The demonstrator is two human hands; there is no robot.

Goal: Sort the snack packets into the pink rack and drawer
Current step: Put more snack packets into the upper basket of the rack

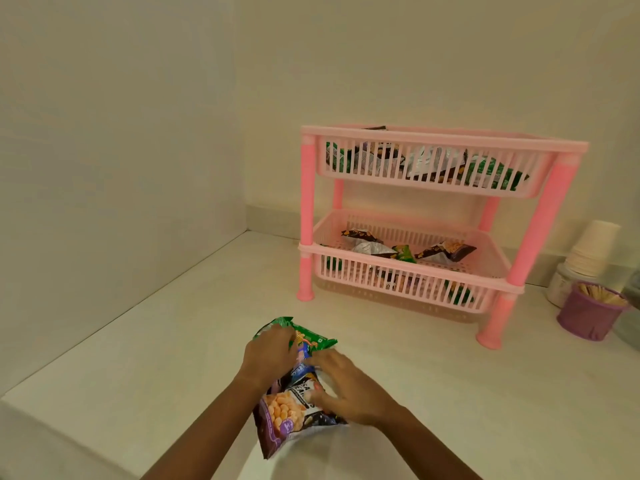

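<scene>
A two-tier pink rack (pixel 530 244) stands on the white counter at the right, against the back wall. Its top basket (pixel 429 183) holds several green, black and silver snack packets. Its lower basket (pixel 408 271) holds several more. Near the counter's front edge lies a small pile of packets. My left hand (pixel 268 351) grips the green packet (pixel 311 337) at the pile's far end. My right hand (pixel 349 389) presses on the purple peanut packet (pixel 284 417) closest to me. A blue packet (pixel 304 355) shows between the two hands.
To the right of the rack stand a stack of white paper cups (pixel 588 251) and a purple holder (pixel 588 311) with wooden sticks. A wall closes the counter on the left. Bare counter lies between the pile and the rack.
</scene>
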